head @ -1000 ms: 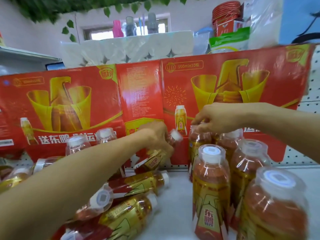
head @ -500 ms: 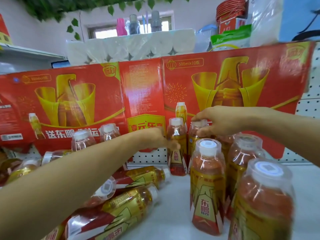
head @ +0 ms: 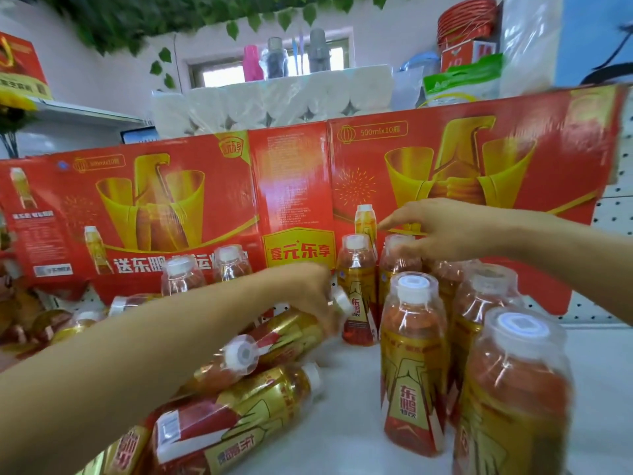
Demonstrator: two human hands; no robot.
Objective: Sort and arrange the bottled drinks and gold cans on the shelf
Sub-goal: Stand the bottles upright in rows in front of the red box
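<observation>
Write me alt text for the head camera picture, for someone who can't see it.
A person's left hand grips a lying bottle by its neck while the right hand rests on top of standing bottles on a white shelf. More bottles lie in a pile at left, before red boxes.

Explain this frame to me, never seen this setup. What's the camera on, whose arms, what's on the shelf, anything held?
There is no robot here: a person wears one wide-angle camera on the head, looking forward and down, so both arms reach in from the bottom edge. The left hand grips a lying bottle near its neck, among other bottles lying on their sides on the white shelf. The right hand, fingers mostly straight, reaches over the caps of the upright bottles standing in a group on the right; it seems to touch one cap, though blur hides the contact. Red drink cartons stand behind. No gold cans are clearly visible.
</observation>
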